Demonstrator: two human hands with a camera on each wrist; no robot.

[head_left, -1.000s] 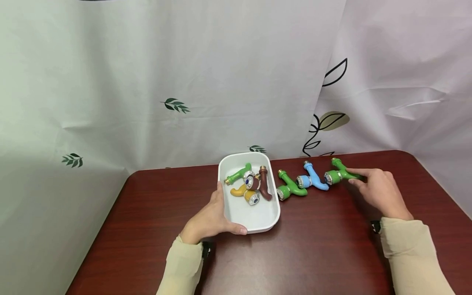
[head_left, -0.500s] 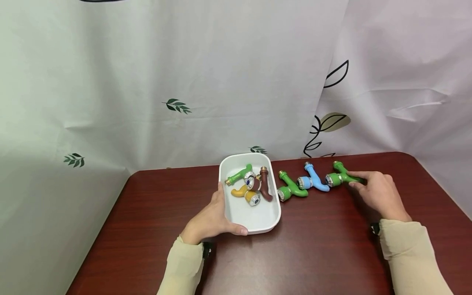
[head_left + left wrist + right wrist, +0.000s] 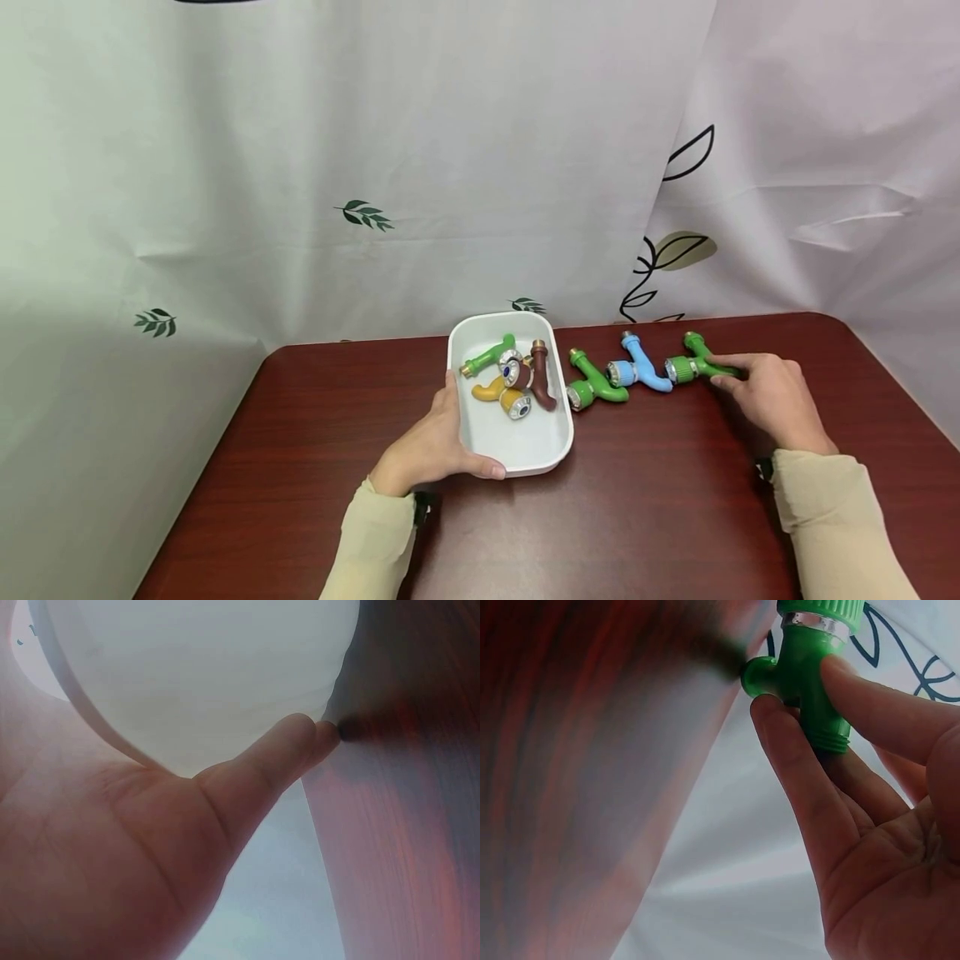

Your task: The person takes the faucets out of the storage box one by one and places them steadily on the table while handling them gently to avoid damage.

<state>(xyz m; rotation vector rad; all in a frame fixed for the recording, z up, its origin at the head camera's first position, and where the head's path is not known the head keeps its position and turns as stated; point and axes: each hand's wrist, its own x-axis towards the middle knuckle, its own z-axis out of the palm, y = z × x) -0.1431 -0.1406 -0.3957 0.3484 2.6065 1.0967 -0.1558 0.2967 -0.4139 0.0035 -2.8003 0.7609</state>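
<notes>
My left hand [image 3: 426, 446] grips the near-left corner of a white tray [image 3: 528, 442], thumb at the near rim and fingers along the left side. In the left wrist view the thumb [image 3: 262, 761] lies against the tray's pale wall. Inside the tray lie a green tap [image 3: 487, 357], a brown tap [image 3: 539, 383] and a yellow tap [image 3: 513, 402], their knobs bunched together. At the right, my right hand [image 3: 776, 398] pinches the spout end of another green tap [image 3: 682, 369]. The right wrist view shows thumb and fingertips around that green tap [image 3: 810, 671].
Between the tray and my right hand, a green tap [image 3: 596, 385] and a light blue tap [image 3: 642, 371] lie in a row. They rest on the dark red wooden table [image 3: 637, 500]. A pale leaf-patterned sheet [image 3: 465, 167] hangs behind the table's far edge.
The whole head view has shifted slightly. Both hands keep their holds, the left on the tray and the right on the green tap; the other taps have not moved.
</notes>
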